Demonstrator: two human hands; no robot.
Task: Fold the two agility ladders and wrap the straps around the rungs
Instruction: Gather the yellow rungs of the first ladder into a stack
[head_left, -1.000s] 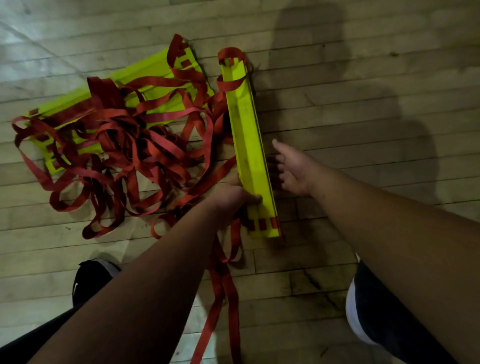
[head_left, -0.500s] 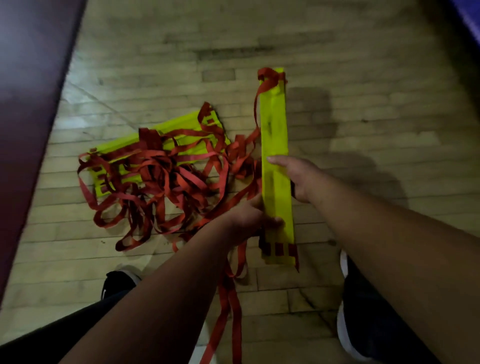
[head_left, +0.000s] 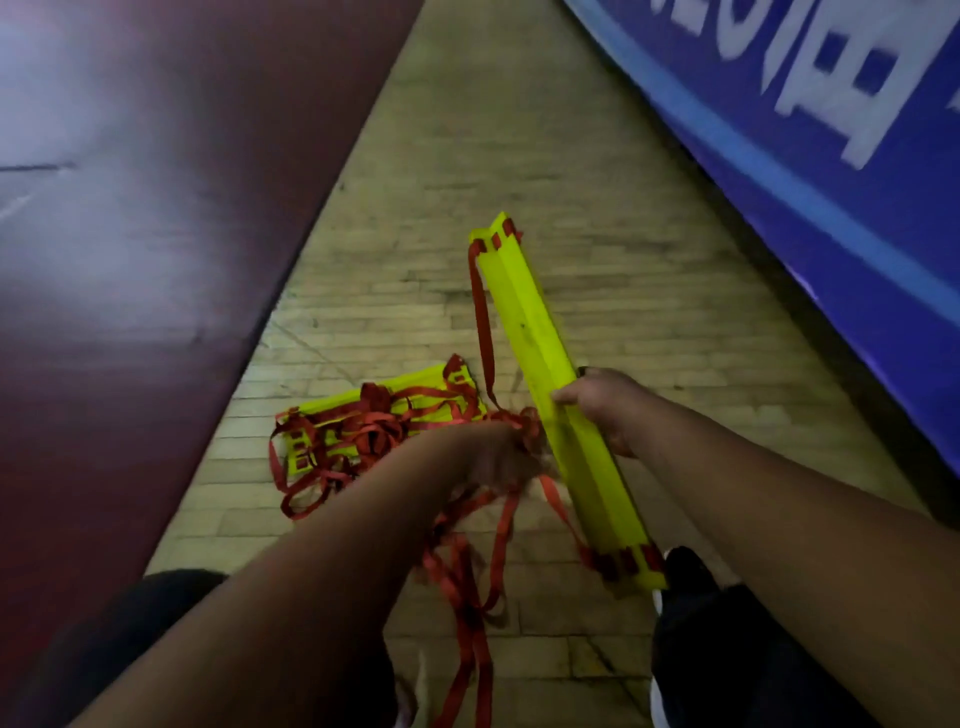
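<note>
Your right hand (head_left: 602, 410) now grips rung stack (head_left: 524, 317) mid-length, lifted off floor (head_left: 519, 156), far end tilted up. Your left hand (head_left: 498, 457) moved off stack into loose straps (head_left: 467, 587); blurred, grip unclear. Wrapping likely starting. Second ladder (head_left: 363, 415) stays tangled on floor.

Dim indoor space, seen looking down. A floor (head_left: 597, 218) of pale, narrow wooden boards stretches from near to far, showing as a wedge between two large surfaces. Dark scuffs mark some boards. On the left lies a broad dark maroon surface (head_left: 156, 286), smooth and faintly glossy, with a soft whitish sheen toward its far left. On the right a blue banner (head_left: 883, 234) slants away, bearing large white lettering (head_left: 857, 145), too blurred to read, and a lighter blue stripe (head_left: 753, 163) near its lower edge.
</note>
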